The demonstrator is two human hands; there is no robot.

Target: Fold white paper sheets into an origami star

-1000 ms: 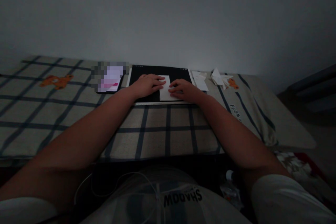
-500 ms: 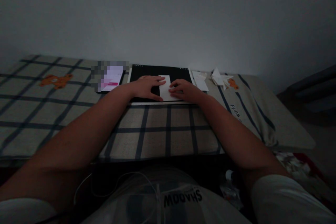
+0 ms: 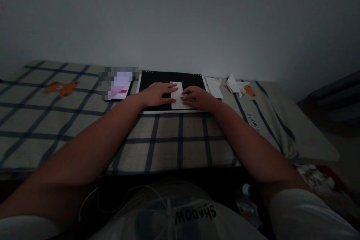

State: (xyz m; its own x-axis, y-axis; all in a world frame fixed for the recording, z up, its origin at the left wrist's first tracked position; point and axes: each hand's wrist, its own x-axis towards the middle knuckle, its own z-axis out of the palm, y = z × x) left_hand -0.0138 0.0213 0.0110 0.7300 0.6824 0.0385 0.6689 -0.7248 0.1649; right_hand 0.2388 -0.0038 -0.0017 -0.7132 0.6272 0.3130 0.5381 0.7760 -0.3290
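A small white sheet of paper (image 3: 177,102) lies on a black board (image 3: 171,78) set on a checked bedcover. My left hand (image 3: 157,93) rests flat on the paper's left side, fingers stretched toward its middle. My right hand (image 3: 198,97) presses the paper's right side with fingers held together and slightly curled. The fingertips of both hands nearly meet over the sheet. Part of the paper is hidden under my hands.
A phone (image 3: 116,86) with a lit screen lies left of the board. Folded white paper pieces (image 3: 215,86) and crumpled ones (image 3: 236,83) sit to the right. The checked bedcover (image 3: 70,120) ends at a wall behind; cables and a bottle (image 3: 247,195) lie by my lap.
My left fingers have slid slightly along the paper; both hands stay on the sheet. The view has tilted a little.
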